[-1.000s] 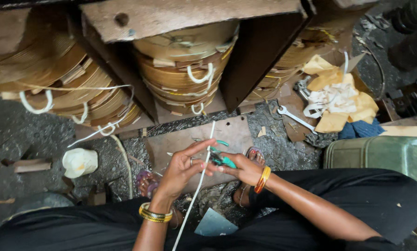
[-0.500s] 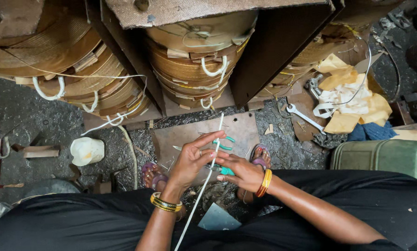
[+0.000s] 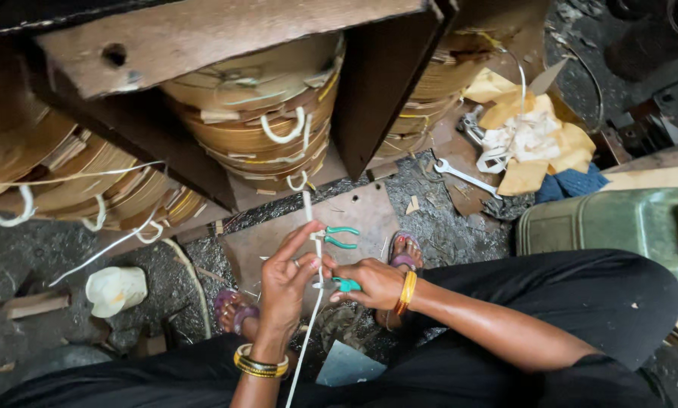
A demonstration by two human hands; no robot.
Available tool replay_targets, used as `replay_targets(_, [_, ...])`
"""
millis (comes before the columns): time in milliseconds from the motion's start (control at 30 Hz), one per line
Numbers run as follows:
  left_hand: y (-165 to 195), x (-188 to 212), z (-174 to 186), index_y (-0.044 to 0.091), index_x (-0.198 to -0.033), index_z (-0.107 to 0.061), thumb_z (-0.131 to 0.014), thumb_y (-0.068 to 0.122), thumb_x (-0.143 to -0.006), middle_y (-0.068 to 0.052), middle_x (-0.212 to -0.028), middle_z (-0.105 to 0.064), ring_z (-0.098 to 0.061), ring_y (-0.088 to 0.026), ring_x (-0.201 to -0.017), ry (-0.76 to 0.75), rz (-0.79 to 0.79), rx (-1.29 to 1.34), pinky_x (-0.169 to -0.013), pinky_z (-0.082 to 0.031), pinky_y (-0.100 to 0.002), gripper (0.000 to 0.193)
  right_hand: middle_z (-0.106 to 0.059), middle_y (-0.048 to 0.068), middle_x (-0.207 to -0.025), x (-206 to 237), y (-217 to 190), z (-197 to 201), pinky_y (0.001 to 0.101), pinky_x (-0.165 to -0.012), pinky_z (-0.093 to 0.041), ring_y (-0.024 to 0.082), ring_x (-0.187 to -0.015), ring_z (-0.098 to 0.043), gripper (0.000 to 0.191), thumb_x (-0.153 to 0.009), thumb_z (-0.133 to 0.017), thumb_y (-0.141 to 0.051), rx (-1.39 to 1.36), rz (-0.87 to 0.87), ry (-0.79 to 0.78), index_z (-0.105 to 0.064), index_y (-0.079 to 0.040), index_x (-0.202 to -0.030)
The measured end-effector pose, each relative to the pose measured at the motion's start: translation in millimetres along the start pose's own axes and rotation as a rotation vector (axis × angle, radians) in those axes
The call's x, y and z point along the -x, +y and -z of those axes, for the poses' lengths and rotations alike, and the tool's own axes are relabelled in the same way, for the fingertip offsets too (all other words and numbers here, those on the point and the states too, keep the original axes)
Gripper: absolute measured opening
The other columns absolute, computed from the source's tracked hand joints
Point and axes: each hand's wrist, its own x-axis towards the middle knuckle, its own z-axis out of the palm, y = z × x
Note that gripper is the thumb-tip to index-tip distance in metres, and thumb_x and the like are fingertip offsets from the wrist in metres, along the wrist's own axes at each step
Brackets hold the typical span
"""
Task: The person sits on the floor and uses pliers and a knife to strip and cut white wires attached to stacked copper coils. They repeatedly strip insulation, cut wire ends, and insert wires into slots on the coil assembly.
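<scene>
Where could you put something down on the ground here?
Free: the dark ground between the white cap and the brown board, and the gritty strip between that board and the spanner. Crowded: around the left hand, right hand, white cord and green-handled pliers.

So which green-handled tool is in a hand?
The nearer green-handled tool, gripped by the right hand at the white cord; the other pliers lie free on the board.

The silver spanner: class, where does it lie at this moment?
In the head view the silver spanner lies on the dark ground at upper right, just below the heap of yellow paper and white cord, beyond the person's right hand.
</scene>
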Motion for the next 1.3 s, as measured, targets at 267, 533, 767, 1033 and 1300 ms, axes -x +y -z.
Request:
replay_targets(267, [-8, -4, -4, -0.002, -0.148, -0.051, -0.063, -0.009, -0.09, -0.016, -0.149, -0.056, -0.071, -0.017, -0.091, 0.01, 0.033, 0.056, -0.075, -0.057, -0.028, 0.059, -0.069, 0.025, -0.114, 3, 9, -8, 0.0494, -0.088, -0.052, 0.045, -0.107, -0.065, 0.042, -0.095, -0.069, -0.031, -0.069, 0.011, 0.023, -0.062, 0.002, -0.12])
replay_targets(533, [-6, -3, -4, -0.002, -0.147, -0.051, -0.059, -0.007, -0.092, -0.015, -0.15, -0.053, -0.072, -0.018, -0.095, -0.024, 0.039, 0.036, -0.08, -0.058, -0.028, 0.056, -0.07, 0.028, -0.116, 4, 19, -15, 0.0484, -0.09, -0.054, 0.044, -0.107, -0.068, 0.048, -0.094, -0.07, -0.032, -0.064, -0.015, 0.043, -0.062, 0.003, -0.125])
replay_targets(767, [-4, -4, 3, -0.003, -0.147, -0.054, -0.061, -0.005, -0.094, -0.013, -0.145, -0.059, -0.07, -0.016, -0.097, 0.058, -0.029, 0.022, -0.083, -0.057, -0.028, 0.053, -0.071, 0.021, -0.079, 6, 2, -16, 0.0517, -0.066, -0.052, 0.042, -0.078, -0.071, 0.043, -0.09, -0.072, -0.046, 0.075, -0.175, -0.11, -0.069, -0.006, -0.106])
replay_targets(1033, [-19, -9, 28, -0.003, -0.132, -0.063, -0.058, -0.005, -0.096, -0.013, -0.132, -0.065, -0.075, -0.017, -0.1, 0.329, -0.098, -0.245, -0.086, -0.062, -0.028, 0.037, -0.072, 0.02, -0.093, -6, 85, -55, 0.0504, -0.077, -0.055, 0.041, -0.089, -0.071, 0.039, -0.096, -0.066, -0.041, 0.257, -0.487, -0.184, -0.065, -0.006, -0.112])
replay_targets(1300, [-34, -5, 52, -0.003, -0.109, -0.074, -0.062, 0.003, -0.101, -0.008, -0.104, -0.077, -0.071, -0.012, -0.086, 0.404, -0.007, -0.276, -0.077, -0.056, -0.027, 0.016, -0.07, 0.016, -0.114, -72, 125, -108, 0.0425, -0.096, -0.053, 0.036, -0.108, -0.067, 0.025, -0.084, -0.066, -0.012, 0.581, -0.054, 0.054, -0.071, -0.007, -0.108])
